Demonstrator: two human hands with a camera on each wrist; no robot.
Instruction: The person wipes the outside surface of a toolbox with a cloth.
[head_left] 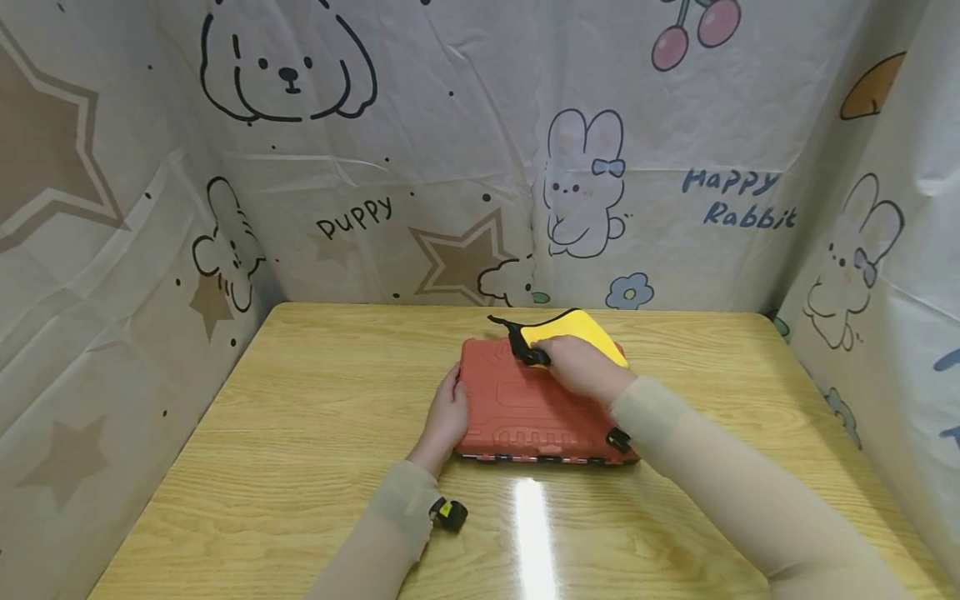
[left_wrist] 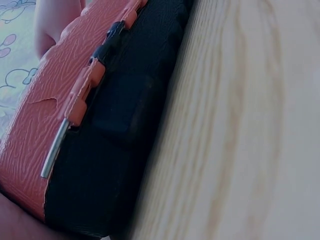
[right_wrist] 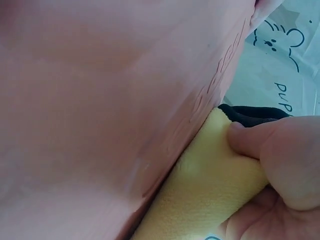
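Note:
A red plastic case (head_left: 517,404) with a black base lies on the table. My left hand (head_left: 447,412) grips its left edge. In the left wrist view, the case's textured side (left_wrist: 35,115) shows a metal hinge pin (left_wrist: 54,150) sticking out between lid and base. My right hand (head_left: 579,364) pinches a yellow cloth (head_left: 592,333) with a black underside, over the far part of the lid. Up close in the right wrist view, the bunched cloth (right_wrist: 200,175) lies against the case, the thumb (right_wrist: 245,140) on it.
The wood-grain table (head_left: 322,400) spreads around the case. A printed curtain (head_left: 450,150) with cartoon animals hangs behind it and on both sides. A small black camera (head_left: 450,514) sits on the left wrist, another (head_left: 618,439) on the right.

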